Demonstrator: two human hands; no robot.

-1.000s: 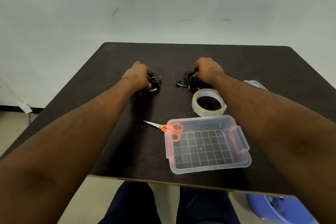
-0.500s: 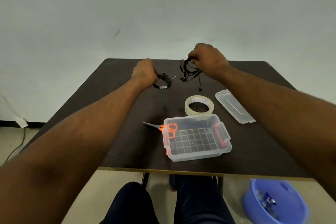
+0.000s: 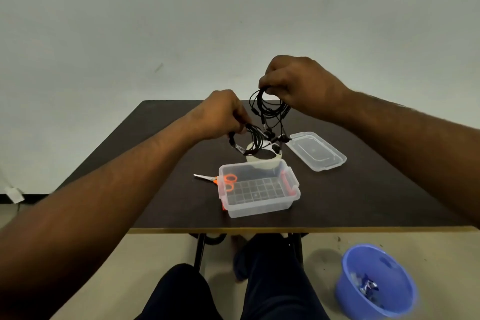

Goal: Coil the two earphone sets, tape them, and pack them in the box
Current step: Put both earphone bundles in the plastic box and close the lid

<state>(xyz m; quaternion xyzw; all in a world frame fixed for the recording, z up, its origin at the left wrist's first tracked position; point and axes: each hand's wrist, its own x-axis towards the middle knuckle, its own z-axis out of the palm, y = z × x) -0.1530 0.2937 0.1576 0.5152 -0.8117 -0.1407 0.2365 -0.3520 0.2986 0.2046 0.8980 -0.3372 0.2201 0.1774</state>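
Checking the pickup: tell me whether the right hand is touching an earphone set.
Touching. The head view shows the right hand pinching the earphone set, lifted above the table.

Dark table (image 3: 363, 202) with packing things on it, floor (image 3: 319, 257) below.

I see a dark brown table with a pale front edge, standing on black legs. On it, near the front, sits a clear plastic box (image 3: 259, 206) with orange latches, open and upright. Just to its left lie orange-handled scissors (image 3: 207, 177), their handles seen through the box wall, blades pointing left. Right behind the box lies a roll of clear tape (image 3: 262, 162), flat, touching or nearly touching the box's back wall. The clear lid (image 3: 317, 150) lies farther back to the right, apart from the box. On the floor to the right stands a blue bowl (image 3: 374, 283) holding small scraps.
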